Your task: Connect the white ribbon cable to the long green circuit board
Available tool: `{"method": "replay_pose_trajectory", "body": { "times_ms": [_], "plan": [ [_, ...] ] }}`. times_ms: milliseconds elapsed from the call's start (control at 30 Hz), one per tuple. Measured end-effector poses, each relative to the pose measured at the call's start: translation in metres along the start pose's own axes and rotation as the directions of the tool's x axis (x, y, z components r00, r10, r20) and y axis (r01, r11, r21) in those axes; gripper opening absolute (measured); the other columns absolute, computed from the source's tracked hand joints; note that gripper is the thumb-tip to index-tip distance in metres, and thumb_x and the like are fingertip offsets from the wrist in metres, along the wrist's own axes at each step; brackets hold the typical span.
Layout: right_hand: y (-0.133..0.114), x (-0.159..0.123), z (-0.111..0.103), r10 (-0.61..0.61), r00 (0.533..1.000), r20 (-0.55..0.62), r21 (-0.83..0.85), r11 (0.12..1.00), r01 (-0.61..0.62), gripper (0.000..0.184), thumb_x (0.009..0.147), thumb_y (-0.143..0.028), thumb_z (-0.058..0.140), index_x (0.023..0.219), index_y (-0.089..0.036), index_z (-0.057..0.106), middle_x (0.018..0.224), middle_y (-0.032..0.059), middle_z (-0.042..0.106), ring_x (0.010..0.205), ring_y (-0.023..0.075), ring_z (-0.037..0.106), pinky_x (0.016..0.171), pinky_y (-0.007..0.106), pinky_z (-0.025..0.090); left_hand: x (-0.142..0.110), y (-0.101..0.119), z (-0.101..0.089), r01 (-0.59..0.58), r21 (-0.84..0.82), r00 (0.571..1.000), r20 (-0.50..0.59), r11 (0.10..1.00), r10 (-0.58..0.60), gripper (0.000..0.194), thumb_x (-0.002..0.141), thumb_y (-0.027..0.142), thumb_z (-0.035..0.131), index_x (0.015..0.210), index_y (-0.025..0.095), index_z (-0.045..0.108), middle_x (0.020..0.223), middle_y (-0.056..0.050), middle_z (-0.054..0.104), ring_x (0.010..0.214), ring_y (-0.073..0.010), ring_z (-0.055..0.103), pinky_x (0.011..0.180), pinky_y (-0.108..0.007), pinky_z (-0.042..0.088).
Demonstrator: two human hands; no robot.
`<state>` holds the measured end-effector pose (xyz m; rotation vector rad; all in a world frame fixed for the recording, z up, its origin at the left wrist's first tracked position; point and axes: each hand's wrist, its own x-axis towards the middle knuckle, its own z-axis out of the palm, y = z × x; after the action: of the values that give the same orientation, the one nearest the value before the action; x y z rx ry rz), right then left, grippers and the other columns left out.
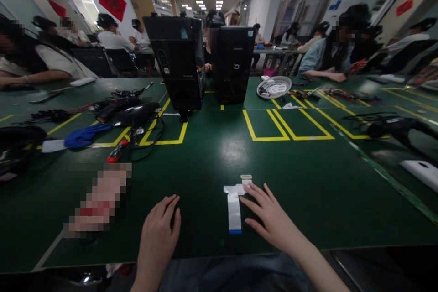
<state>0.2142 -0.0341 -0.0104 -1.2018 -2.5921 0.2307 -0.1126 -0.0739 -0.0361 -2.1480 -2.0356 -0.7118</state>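
Two bare hands are reaching in over the near edge of the tabletop [205, 169], with a flat white ribbon cable [234, 212] lying between them, closer to the right. The left hand [159, 230] is holding nothing; its fingers are curving loosely forward close together, the thumb standing apart, and its palm is facing down and inward. Whether it is resting on the surface or hovering, I cannot tell. The right hand [272, 223] is angling in from the right, palm down, fingers spreading, with the fingertips seemingly touching the cable's upper part beside its pale end piece [246, 178]. That light touch is probably keeping the thin strip flat and straight, as nothing is being pinched. The cable's blue end [235, 232] is pointing toward the person.

Farther off to the left, a red and black screwdriver [118, 151] is lying near a blue glove [85, 136], perhaps set aside to leave the middle free for working. Beyond, yellow tape [270, 138] is marking out boxes, probably for sorting parts. Two black computer cases [181, 64] are standing upright behind, a white basket [273, 87] is sitting to their right, and a co-worker [328, 50] is sitting across at the right.
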Motion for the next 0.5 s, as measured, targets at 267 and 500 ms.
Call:
{"method": "replay_pose_trajectory", "body": {
  "times_ms": [267, 500],
  "plan": [
    [-0.034, 0.017, 0.008, -0.081, 0.994, 0.072, 0.069, 0.995, 0.076, 0.052, 0.091, -0.040, 0.053, 0.141, -0.028, 0.046, 0.151, 0.0068, 0.037, 0.143, 0.0277, 0.023, 0.114, 0.061, 0.019, -0.001, 0.001, 0.001, 0.019, -0.015, 1.000, -0.006, 1.000, -0.019, 0.035, 0.094, 0.031, 0.040, 0.120, 0.018, 0.061, 0.121, -0.014, 0.063, 0.114, -0.0297, 0.057, 0.096, -0.050, 0.046],
    [-0.036, 0.016, 0.008, -0.092, 0.995, 0.025, 0.022, 0.996, 0.091, 0.050, 0.093, -0.036, 0.050, 0.142, -0.028, 0.044, 0.156, 0.0073, 0.026, 0.144, 0.0265, 0.021, 0.114, 0.058, 0.023, -0.001, 0.003, -0.001, 0.033, -0.032, 0.999, -0.013, 0.999, -0.033, 0.037, 0.094, 0.032, 0.039, 0.119, 0.017, 0.062, 0.119, -0.013, 0.064, 0.113, -0.0295, 0.058, 0.097, -0.049, 0.046]
  ]
}}
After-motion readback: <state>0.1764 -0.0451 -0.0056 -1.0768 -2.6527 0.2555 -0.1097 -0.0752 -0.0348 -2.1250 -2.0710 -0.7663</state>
